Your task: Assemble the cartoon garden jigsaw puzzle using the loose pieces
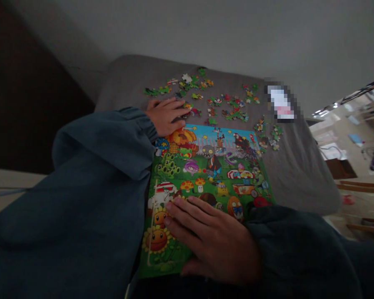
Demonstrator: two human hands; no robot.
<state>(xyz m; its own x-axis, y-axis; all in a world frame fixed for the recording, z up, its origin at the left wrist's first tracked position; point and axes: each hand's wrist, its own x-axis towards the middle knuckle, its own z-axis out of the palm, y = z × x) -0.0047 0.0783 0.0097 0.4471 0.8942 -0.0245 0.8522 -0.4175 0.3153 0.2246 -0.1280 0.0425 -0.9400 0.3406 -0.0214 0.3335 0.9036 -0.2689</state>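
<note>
A colourful cartoon jigsaw picture sheet (215,166) lies on a grey cushioned surface (299,166). My left hand (166,114) rests at the sheet's far left corner, fingers stretched toward loose puzzle pieces (233,106), fingertips touching a piece near the edge. My right hand (212,238) lies flat on the near part of the sheet, fingers spread and pointing left, holding nothing. Both arms wear dark blue sleeves.
Several loose puzzle pieces are scattered beyond the sheet and down its right side (268,133). A blurred-out small object (282,104) lies at the far right of the cushion. A room with wooden furniture (361,187) shows at right. A pale wall (205,29) is behind.
</note>
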